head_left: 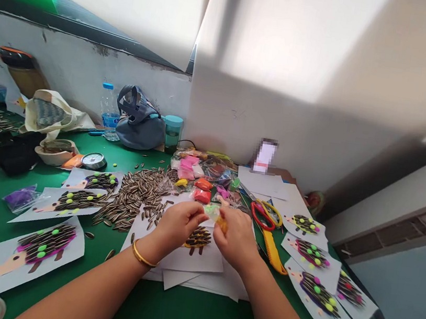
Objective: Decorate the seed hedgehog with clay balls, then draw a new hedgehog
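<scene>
Two hands [180, 222] [239, 236] grip a translucent packet [212, 210] over a green table [183, 316] near a whitish wall [78, 69].

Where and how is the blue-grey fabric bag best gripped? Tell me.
Grip the blue-grey fabric bag by its straps, probably from above: they arch up from its upper left, while the clear plastic bottle and the teal-lidded cylindrical cup crowd its sides.
</scene>
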Available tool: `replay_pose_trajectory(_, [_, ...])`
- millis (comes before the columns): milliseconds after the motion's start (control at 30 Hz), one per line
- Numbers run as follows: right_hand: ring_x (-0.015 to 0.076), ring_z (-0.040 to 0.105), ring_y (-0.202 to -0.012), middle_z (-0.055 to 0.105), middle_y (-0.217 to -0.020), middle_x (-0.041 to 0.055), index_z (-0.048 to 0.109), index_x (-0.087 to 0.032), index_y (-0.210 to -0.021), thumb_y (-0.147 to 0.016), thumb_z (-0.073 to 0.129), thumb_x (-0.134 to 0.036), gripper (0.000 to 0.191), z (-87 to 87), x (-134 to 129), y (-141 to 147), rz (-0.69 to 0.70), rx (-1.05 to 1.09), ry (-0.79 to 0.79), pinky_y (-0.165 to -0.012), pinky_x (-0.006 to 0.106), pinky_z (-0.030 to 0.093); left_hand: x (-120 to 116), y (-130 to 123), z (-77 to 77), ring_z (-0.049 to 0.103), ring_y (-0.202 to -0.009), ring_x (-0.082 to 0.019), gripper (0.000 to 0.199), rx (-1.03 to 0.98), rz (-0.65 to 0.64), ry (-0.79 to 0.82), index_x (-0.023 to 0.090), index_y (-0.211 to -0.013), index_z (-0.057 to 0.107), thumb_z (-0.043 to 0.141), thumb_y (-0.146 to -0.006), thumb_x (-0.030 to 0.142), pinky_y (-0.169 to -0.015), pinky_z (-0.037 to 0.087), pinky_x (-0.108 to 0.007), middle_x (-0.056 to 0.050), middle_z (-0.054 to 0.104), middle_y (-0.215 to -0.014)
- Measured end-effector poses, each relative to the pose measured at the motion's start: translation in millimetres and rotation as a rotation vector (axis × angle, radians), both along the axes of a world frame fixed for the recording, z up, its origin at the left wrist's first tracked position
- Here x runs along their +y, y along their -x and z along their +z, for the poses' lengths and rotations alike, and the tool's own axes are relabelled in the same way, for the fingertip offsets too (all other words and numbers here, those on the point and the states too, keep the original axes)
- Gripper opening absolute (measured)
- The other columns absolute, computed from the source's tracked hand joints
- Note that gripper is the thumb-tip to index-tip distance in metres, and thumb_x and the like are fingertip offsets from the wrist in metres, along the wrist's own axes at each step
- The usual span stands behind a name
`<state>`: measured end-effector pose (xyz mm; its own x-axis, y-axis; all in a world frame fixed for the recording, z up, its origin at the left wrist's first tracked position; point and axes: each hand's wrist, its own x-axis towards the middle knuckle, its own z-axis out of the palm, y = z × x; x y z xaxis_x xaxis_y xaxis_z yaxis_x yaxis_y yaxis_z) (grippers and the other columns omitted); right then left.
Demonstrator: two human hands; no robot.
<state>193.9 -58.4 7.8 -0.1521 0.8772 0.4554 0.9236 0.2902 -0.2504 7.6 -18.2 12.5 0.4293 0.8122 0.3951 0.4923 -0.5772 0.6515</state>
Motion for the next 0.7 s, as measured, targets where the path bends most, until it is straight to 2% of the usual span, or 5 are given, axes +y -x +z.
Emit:
replay_pose_trajectory(67, [0.0228,0.054,-0.089,0.065,-0.094,0.0076,0.057,-0.018,-0.105,-0.082,0.049,-0.021,0.024,-2.5,4,-7,-0.059,0.004,0.028,-0.081,0.035,0.033,2,0,-0.4,0.059,-0.077,-0.016,0.015,-0.109,-0.002,0.056,0.022,-0.088,0.064,0.053,-0.089,0.031,-0.072,0.046,-0.029,-0.002,0.066,-0.083])
replay_pose_trajectory(167, [0.0233,0.055,-0.089,0.066,-0.090,0.0070,0.061,-0.020,-0.095,-0.083,0.050,-0.020,0.016,-5.1,8,-19,-0.153,-0.070,0.071,-0.079,0.035,0.032,6,-2,-2.2,0.062,-0.091,-0.017,0.024,-0.254,-0.022,0.155,0.023,-0.108,0.063,0.057,-0.085,0.025,-0.081,0.049,-0.031,-0.004,0.069,-0.099])
replay_pose_trajectory(333, [0.0259,0.053,-0.099,0.067,-0.101,0.0081,0.067,-0.022,-0.084,-0.083,0.055,-0.020,0.012,-9.3,11,-30,-0.202,-0.145,0.105,-0.081,0.040,0.032,8,-1,-3.5,0.065,-0.082,-0.018,0.014,-0.280,-0.053,0.323,0.020,-0.086,0.069,0.064,-0.080,0.031,-0.076,0.051,-0.030,-0.003,0.071,-0.087])
replay_pose_trajectory(467, [0.0285,0.052,-0.104,0.066,-0.109,0.0086,0.068,-0.025,-0.105,-0.079,0.058,-0.020,0.028,-9.4,10,-32,-0.181,-0.127,0.141,-0.084,0.043,0.035,5,-3,-2.3,0.062,-0.062,-0.014,0.017,-0.361,-0.074,0.497,0.018,-0.077,0.065,0.066,-0.077,0.035,-0.059,0.050,-0.026,0.001,0.066,-0.066])
replay_pose_trajectory(700, [0.0280,0.041,-0.130,0.047,-0.141,0.0103,0.043,-0.022,-0.139,-0.093,0.042,-0.029,0.047,7.5,-3,-7,0.029,0.106,-0.193,-0.107,0.048,0.033,-16,-23,4.0,0.068,-0.092,-0.023,0.028,-0.627,-0.191,0.712,0.016,-0.102,0.068,0.064,-0.080,0.032,-0.086,0.052,-0.038,-0.009,0.072,-0.100])
